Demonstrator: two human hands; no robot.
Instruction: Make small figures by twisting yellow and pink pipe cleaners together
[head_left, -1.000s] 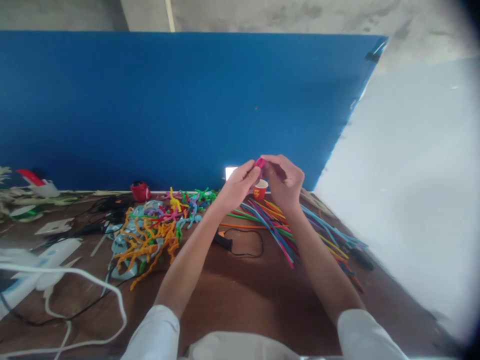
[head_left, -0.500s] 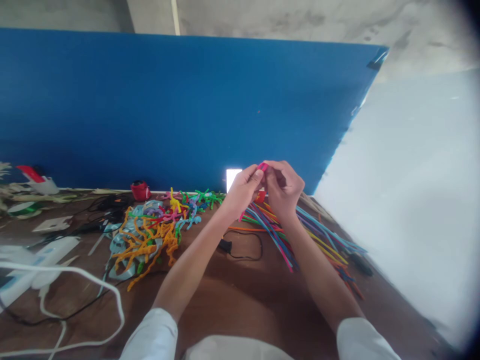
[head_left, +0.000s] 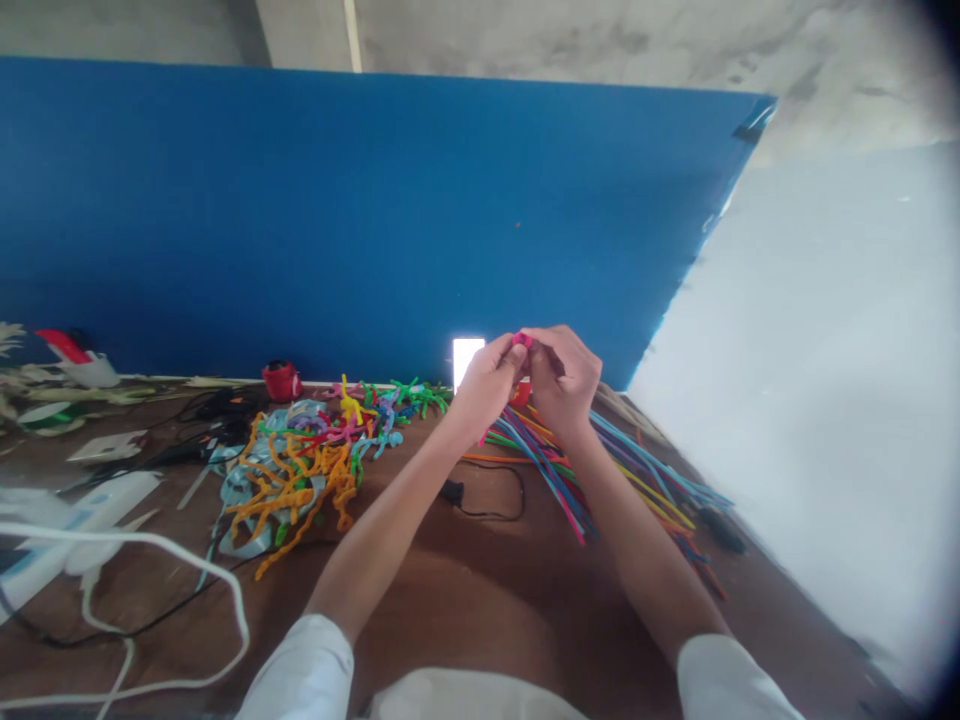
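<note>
Between my fingertips is a pink pipe cleaner (head_left: 523, 341), bent into a small curl at the top. My left hand (head_left: 490, 378) pinches it from the left, thumb on the near side. My right hand (head_left: 568, 370) closes on it from the right with fingers curled, partly hiding it. Both hands are raised above the far part of the table, fingertips almost touching. Behind and below my right forearm lies a spread bundle of straight coloured pipe cleaners (head_left: 559, 478). To the left is a heap of bent orange pipe cleaners (head_left: 300, 485).
Small twisted figures in green (head_left: 416, 397) and yellow (head_left: 349, 405) lie by the blue panel (head_left: 375, 220). A lit phone screen (head_left: 466, 360) stands behind my left hand. A black cable (head_left: 523, 495), a white power strip (head_left: 82, 530), a red container (head_left: 281, 382) and a white cord (head_left: 236, 600) also occupy the table.
My right hand has shifted slightly left and down, closer to my left hand. The pink curl between the fingertips looks smaller and sits a little lower.
</note>
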